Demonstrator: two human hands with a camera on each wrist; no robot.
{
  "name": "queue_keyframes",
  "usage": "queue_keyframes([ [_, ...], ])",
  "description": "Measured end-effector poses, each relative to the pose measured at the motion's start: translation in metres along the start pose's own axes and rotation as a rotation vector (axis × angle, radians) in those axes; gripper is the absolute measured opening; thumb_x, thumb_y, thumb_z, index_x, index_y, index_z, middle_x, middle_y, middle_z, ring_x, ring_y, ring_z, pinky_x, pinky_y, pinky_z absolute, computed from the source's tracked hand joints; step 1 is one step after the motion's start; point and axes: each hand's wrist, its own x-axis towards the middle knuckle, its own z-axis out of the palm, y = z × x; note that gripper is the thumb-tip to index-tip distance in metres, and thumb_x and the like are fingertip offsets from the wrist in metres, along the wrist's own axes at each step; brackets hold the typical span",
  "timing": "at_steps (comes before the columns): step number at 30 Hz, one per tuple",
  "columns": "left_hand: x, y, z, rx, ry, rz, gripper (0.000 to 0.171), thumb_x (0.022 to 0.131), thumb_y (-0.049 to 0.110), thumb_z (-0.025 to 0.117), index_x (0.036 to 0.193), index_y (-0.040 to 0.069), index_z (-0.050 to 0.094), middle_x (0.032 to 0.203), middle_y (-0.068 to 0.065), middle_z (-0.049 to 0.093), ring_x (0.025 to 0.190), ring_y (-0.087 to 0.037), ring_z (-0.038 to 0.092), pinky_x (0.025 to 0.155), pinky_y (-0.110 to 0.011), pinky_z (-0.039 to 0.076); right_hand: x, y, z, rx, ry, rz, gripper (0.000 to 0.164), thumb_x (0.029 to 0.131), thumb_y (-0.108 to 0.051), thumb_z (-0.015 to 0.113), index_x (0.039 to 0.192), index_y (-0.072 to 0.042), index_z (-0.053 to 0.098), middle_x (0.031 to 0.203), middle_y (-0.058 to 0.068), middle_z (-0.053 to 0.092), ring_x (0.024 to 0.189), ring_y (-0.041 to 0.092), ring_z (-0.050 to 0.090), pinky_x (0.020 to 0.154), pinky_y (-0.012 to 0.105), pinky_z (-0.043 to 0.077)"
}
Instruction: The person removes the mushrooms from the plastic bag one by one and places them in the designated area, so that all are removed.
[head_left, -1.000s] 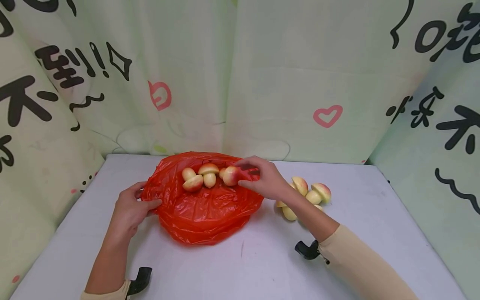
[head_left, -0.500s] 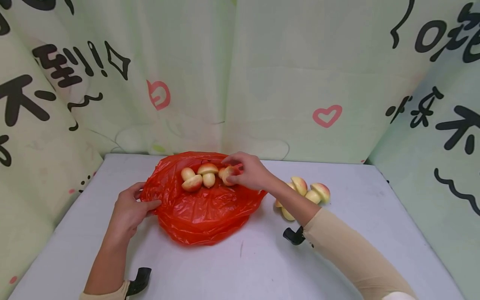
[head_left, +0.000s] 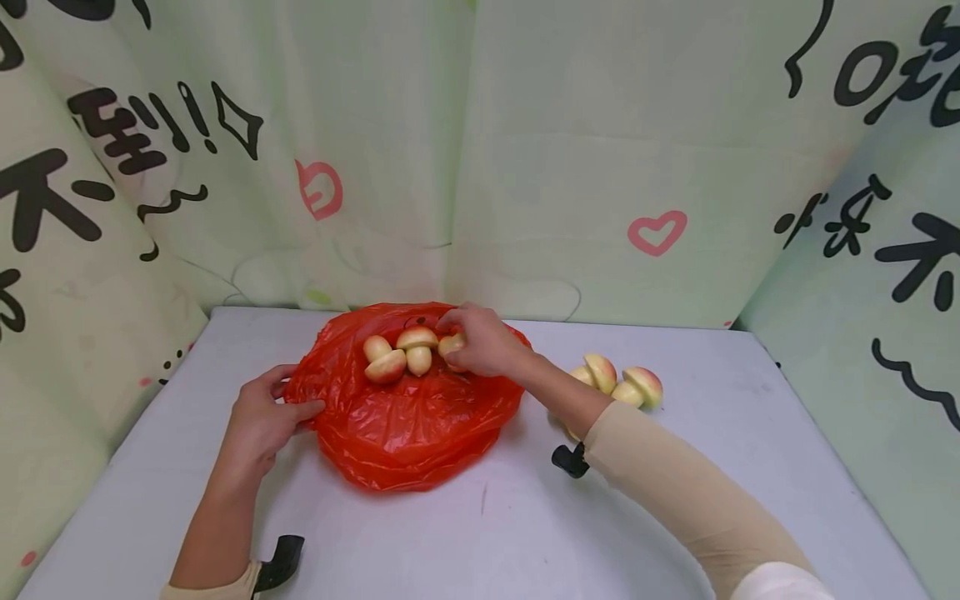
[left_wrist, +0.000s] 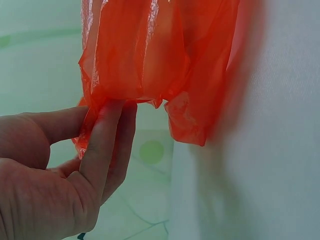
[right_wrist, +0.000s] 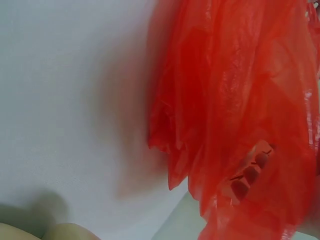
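A red plastic bag [head_left: 405, 433] lies spread with its mouth facing up on the white table. Several mushrooms with yellowish stems and reddish caps sit in it, among them a left mushroom [head_left: 386, 365] and a middle mushroom [head_left: 417, 348]. My left hand [head_left: 262, 417] pinches the bag's left edge, thumb on the near side; in the left wrist view its fingers hold the red film [left_wrist: 140, 55]. My right hand [head_left: 483, 342] reaches over the bag's right side and grips a third mushroom [head_left: 450, 343], mostly covered by the fingers. In the right wrist view the bag [right_wrist: 240, 100] hides that hand.
More mushrooms [head_left: 637, 387] lie to the right of the bag, partly behind my right forearm; some show at the right wrist view's lower left [right_wrist: 70, 233]. The white table [head_left: 450, 542] ends at a printed curtain [head_left: 540, 167] behind and at both sides.
My right hand has moved left and farther over the bag, its fingers now covering most of the right mushroom. The left hand keeps its place on the bag's edge.
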Motion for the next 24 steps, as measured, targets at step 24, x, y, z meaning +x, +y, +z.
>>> queue_keyframes([
  [24,-0.001,0.002,0.003,0.002,0.002,-0.007,0.07,0.097,0.011,0.072,0.158,0.004,0.038,0.147,-0.026,0.048,0.113,-0.034,0.065,0.083,-0.033,0.064,0.012,0.006,0.016,-0.134,-0.049,0.08,0.048,0.09,-0.011,0.078,0.136,-0.007,0.066,0.128,0.012,0.063,0.109,0.024,0.057,0.093,0.037,0.06],
])
